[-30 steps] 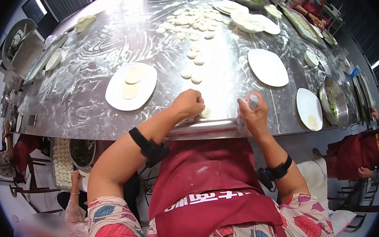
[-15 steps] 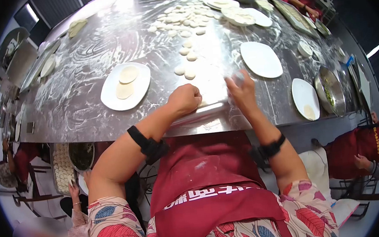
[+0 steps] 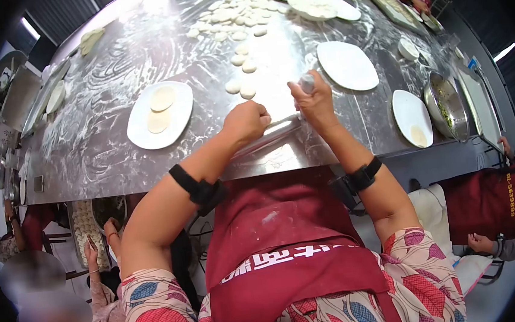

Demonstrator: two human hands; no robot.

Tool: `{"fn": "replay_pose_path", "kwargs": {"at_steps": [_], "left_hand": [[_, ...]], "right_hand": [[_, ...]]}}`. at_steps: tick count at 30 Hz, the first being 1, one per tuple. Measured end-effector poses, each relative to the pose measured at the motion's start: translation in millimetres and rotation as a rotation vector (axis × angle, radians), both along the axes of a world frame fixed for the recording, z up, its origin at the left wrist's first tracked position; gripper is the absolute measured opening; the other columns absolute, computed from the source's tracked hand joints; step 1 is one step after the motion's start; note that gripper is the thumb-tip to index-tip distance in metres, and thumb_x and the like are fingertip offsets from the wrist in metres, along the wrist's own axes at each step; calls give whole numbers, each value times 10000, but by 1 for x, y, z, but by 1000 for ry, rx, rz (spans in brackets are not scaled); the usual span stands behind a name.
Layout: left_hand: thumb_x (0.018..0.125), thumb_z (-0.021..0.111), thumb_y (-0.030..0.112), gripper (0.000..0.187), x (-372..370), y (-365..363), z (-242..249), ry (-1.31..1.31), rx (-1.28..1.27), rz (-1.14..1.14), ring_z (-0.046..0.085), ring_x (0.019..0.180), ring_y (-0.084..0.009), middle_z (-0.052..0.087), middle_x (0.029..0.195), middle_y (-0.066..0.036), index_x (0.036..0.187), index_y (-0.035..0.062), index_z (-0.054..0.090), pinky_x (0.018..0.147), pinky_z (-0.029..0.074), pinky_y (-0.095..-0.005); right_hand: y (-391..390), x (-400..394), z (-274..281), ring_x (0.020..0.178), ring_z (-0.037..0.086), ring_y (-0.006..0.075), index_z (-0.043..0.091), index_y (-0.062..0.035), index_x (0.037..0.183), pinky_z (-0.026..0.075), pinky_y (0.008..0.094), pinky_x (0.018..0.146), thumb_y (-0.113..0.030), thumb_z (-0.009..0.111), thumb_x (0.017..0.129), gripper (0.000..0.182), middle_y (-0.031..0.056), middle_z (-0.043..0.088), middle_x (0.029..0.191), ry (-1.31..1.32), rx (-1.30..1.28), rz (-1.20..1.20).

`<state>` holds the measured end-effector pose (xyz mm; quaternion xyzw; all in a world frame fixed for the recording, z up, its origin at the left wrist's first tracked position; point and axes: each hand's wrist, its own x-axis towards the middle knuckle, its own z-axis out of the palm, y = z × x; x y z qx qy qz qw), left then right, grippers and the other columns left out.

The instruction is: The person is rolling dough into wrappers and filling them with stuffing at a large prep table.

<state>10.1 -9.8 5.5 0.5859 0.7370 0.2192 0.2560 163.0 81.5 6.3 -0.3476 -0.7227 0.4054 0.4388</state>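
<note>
My left hand [image 3: 247, 123] is closed low over the steel table [image 3: 113, 166]. Its curled fingers hide whatever is in them. To its right, my right hand [image 3: 316, 103] is wrapped round what looks like a rolling pin [image 3: 306, 84], whose pale, blurred end pokes out above the fingers. Just beyond both hands lie several small flattened dough pieces [image 3: 248, 91] in a short trail. On the left, a white plate [image 3: 137, 134] carries two round dough wrappers [image 3: 159, 121]. Beyond my right hand is a bare white plate [image 3: 347, 66].
Many dough pieces [image 3: 231, 15] cover the far middle. On the right stand a plate [image 3: 403, 107] with one wrapper and a steel bowl [image 3: 460, 122] of green filling. Flour streaks the table. At lower left, co-workers sit by a tray of dumplings [image 3: 86, 218].
Both hands have moved slightly away from me relative to the table edge, and the right hand has come a little closer to the left. The whole view has shifted slightly.
</note>
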Motion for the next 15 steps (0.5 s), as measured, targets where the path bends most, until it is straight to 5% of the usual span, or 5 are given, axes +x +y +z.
{"fn": "replay_pose_path", "kwargs": {"at_steps": [4,8,12,15], "left_hand": [[725,614,128,154,-14,-10,-9,-137,66,-155,640,749,-297,653,773,-181,814,20,680,700,493,-367],[720,616,115,166,-19,-18,-16,-461,-130,-3,642,730,-299,656,759,-168,837,11,667,700,498,-359],[743,617,109,171,-8,-1,-3,-9,21,-92,620,692,-268,645,765,-169,853,-21,638,659,476,-354],[739,614,108,177,-15,-2,-2,-55,-1,-191,616,718,-299,640,777,-187,862,-17,636,676,474,-367]], "right_hand": [[-31,34,6,496,533,94,493,-3,869,425,244,446,-89,648,805,188,44,566,606,-19,-77,-4],[-45,47,1,501,535,89,481,-11,845,417,226,447,-59,617,823,146,34,555,601,8,-11,-17],[-3,-1,5,464,511,105,483,0,851,413,262,427,-96,641,810,190,46,554,590,15,10,14],[-10,8,6,479,535,114,491,-3,851,426,257,440,-99,650,804,192,57,569,604,-24,-6,-24]]}}
